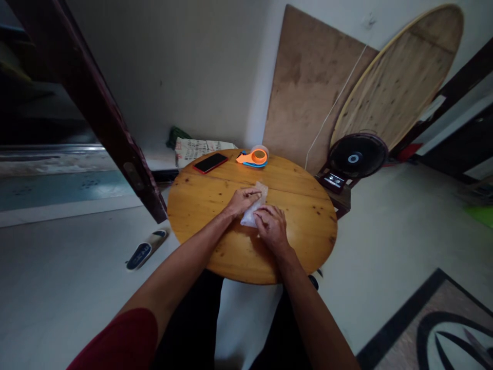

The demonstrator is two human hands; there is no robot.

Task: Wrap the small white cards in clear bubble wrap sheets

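Observation:
A narrow, whitish translucent packet (249, 218), which looks like bubble wrap, lies slantwise on the round wooden table (200, 210). My left hand (244, 200) is at its upper left side, fingers pressed together on the wrap. From the lower right, my right hand (271, 226) grips the packet's edge with curled fingers. Both hands cover part of it, and what is inside cannot be made out. Beyond them, toward the table's far edge, sits an orange and blue tape dispenser (253, 157) with a roll of clear tape.
A phone (210, 163) with a red edge lies at the table's far left. Right of the table, a black round fan (358, 155) stands by a stool. A wooden board (308, 77) and a round tabletop (404, 72) lean on the wall. A slipper (145, 251) is on the floor.

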